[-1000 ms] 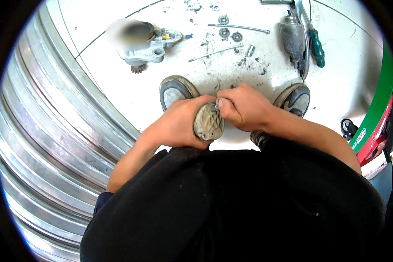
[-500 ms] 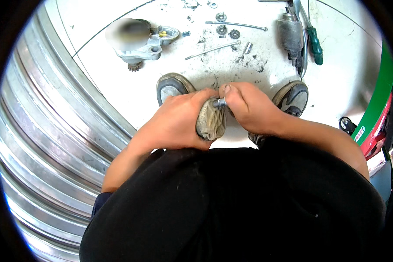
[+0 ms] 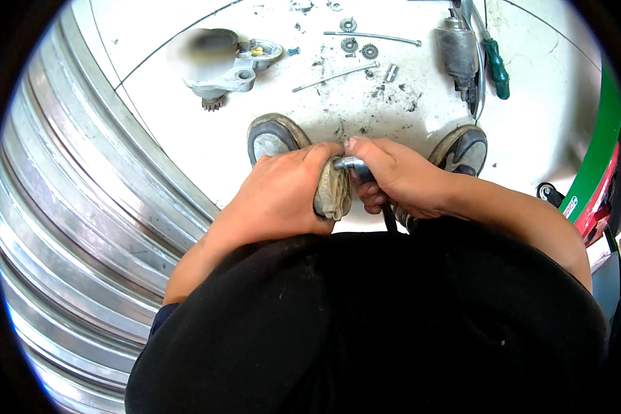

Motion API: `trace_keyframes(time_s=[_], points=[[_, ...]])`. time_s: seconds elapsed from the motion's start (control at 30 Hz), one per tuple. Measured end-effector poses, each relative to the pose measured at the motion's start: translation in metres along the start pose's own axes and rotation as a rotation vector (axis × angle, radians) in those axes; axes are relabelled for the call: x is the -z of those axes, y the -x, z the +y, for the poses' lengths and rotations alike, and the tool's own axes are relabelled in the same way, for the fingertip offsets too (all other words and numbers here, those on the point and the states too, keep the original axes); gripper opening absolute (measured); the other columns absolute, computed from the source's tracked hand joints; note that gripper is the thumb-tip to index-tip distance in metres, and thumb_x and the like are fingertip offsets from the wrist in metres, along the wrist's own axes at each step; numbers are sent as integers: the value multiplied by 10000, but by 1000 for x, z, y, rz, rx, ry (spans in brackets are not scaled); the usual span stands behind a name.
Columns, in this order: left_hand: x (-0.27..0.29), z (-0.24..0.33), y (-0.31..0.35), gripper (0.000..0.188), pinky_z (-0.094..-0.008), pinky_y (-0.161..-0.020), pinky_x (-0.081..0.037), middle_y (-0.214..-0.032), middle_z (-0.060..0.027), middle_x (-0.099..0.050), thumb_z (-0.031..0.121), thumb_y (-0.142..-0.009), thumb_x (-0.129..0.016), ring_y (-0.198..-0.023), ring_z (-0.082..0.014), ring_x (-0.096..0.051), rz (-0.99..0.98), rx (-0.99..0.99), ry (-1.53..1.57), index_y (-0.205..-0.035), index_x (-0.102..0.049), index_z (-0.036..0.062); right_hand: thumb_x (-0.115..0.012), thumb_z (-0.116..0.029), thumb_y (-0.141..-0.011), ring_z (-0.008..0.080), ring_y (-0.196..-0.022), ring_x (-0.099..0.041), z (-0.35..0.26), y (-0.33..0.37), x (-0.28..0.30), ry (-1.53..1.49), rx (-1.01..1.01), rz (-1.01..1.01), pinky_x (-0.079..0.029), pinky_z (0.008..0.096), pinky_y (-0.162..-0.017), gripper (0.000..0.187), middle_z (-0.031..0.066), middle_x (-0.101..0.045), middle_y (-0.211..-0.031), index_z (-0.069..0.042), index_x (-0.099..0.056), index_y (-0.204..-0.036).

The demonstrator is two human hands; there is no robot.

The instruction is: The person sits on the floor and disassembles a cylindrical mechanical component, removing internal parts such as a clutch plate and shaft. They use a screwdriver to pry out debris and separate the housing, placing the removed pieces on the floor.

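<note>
The left hand [image 3: 279, 190] I guide from afar grips a grimy, ribbed metal cover [image 3: 334, 196] in front of the black-clad torso [image 3: 366, 310], while the right hand [image 3: 407, 176] closes around a socket wrench [image 3: 358, 166] — its shiny end set at the cover's upper part. Beyond the gray shoes [image 3: 272, 141], I see small gears [image 3: 369, 52], long bolts [image 3: 372, 37] and a gray metal housing [image 3: 231, 83] spread across the stained white floor [image 3: 186, 131].

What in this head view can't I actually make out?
In the head view:
Ribbed metal part: left side, hidden by the left hand.
Shiny tool: much of it, hidden by the right hand.
Grey housing: upper left, blurred.
Small metal piece: at the top edge, too small to identify.
</note>
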State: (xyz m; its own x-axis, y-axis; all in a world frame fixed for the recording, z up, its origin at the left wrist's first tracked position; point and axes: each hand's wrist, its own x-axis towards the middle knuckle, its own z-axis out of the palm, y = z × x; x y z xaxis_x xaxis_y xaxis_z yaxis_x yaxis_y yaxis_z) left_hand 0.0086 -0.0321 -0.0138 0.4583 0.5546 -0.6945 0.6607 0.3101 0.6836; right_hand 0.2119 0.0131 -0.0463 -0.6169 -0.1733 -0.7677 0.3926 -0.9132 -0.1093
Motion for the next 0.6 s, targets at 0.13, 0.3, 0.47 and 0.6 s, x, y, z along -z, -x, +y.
trace_keyframes(time_s=[0.13,0.3,0.47,0.6], points=[[2,-4,2,699,-437,-862,-522,-1042,-227,-670,206,-601,-809,-989,-400,-649,-156,9,126,-1218,-547,10,-423,-364,-1009,372,-738,-621,6,0,10,854,453,17,-470,455,-705,409,237,-602,-784,29,-521,-950],[-6,0,5,680,-432,-882,-523,-1048,-223,-671,198,-604,-799,-997,-394,-650,-114,52,95,-1212,-555,15,-410,-329,-998,408,-779,-616,12,-4,5,248,61,-66,-463,471,-718,379,269,-606,-832,36,-506,-971],[-4,0,7,689,-435,-877,-524,-1054,-230,-668,207,-601,-795,-994,-399,-648,-125,46,72,-1213,-549,6,-397,-331,-993,438,-873,-597,2,1,4,968,373,1,-456,489,-787,384,279,-612,-877,31,-525,-977],[-6,-5,6,694,-444,-863,-522,-1034,-239,-664,207,-597,-787,-982,-409,-645,-80,46,69,-1210,-543,-9,-499,-279,-966,464,-898,-596,10,-15,17,822,494,-14,-447,512,-812,305,276,-619,-906,24,-529,-988]])
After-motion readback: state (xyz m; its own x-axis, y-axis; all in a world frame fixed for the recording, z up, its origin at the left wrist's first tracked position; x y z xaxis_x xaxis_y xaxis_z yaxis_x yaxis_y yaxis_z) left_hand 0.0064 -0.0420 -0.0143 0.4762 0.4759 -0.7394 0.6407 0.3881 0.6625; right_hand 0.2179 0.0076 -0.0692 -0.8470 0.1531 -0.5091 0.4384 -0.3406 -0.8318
